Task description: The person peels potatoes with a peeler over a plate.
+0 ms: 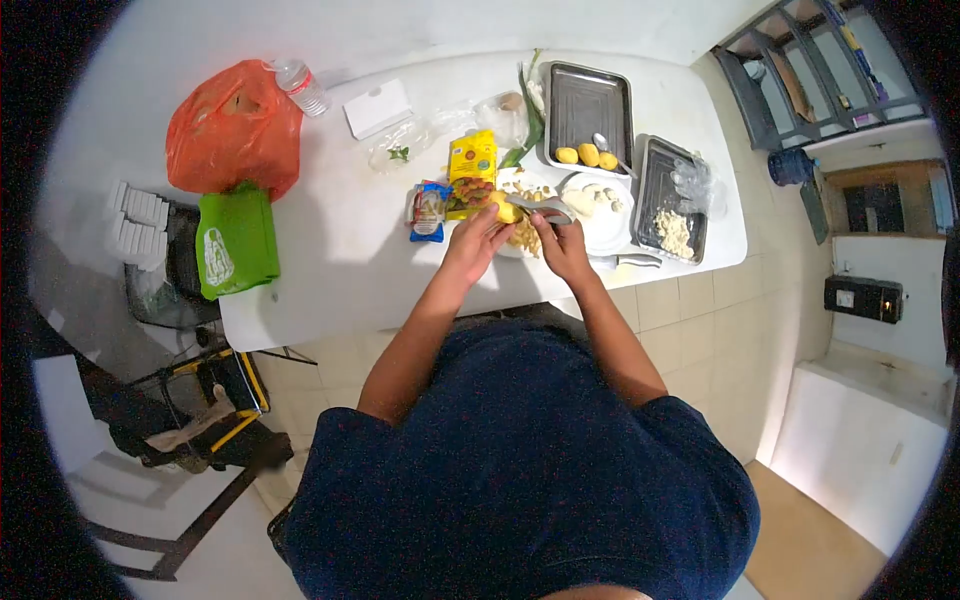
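Observation:
My left hand (474,243) is wrapped round a yellow potato (506,210) above the table's front part. In my right hand (564,247) is a grey peeler (548,207), its head close against the potato; whether it touches I cannot tell. Under both hands lies a heap of peelings (524,238) on a partly hidden plate. To the right, a white plate (614,236) carries pale peeled pieces. A knife (636,260) rests near the table edge. Left of the peelings stand a yellow packet (472,160) and a blue packet (429,212).
Behind, a dark tray (590,95) holds several potatoes and a spoon. Another tray (660,180) holds diced pieces and a plastic bag. A red bag (235,135), green bag (238,240), bottle (300,87) and white box (377,108) occupy the left side. A green stalk (530,135) lies mid-table.

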A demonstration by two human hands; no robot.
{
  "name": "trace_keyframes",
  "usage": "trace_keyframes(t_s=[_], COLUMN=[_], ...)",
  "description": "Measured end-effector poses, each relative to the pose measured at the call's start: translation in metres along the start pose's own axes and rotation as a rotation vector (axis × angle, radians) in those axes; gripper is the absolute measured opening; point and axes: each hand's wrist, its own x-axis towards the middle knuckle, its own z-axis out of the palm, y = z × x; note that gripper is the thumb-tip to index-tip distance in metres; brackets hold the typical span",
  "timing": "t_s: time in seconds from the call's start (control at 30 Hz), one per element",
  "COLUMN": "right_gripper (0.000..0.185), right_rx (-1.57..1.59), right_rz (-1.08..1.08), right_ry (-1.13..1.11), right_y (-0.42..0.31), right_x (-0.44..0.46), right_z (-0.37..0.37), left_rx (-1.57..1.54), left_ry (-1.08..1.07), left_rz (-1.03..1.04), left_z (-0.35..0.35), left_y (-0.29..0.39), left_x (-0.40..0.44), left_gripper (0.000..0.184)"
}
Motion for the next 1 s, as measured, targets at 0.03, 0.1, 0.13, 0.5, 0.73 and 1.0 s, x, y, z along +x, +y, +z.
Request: trace_keyframes(t_s=[0.03,0.1,0.13,0.5,0.73,1.0], right_gripper=[0.025,0.022,0.02,0.011,0.016,0.018], right_rx=[-0.011,-0.025,-0.025,-0.057,0.018,0.025], right_rz=[-0.02,-0.02,0.004,-0.121,-0.189,-0.16], right_ry=[0.007,0.009,0.0,0.028,-0.095,-0.187], right_y=[-0.001,-0.002,-0.002,-0.013,-0.002,-0.003], right_x=[-0.001,-0.002,-0.003,0.0,0.023,0.034], right_z=[0.002,0.005,0.006,0.011,-0.008,-0.032], left_rx=[-0.004,0.0,0.001,0.023,-0.073,0.099], left_ry=[-0.001,-0.003,-0.001,-0.012,-0.033,-0.065], left_rz=[-0.009,-0.009,-0.005,0.041,0.091,0.181], left_z=[-0.002,-0.007,-0.01,0.005,0.014,0.027], left_y=[0.0,-0.001,-0.001,-0.007,-0.007,-0.017], left_x=[0.001,0.003,0.005,-0.002,0.002,0.002], left_gripper=[0.028,0.035,0.039,0.028,0.037,0.032])
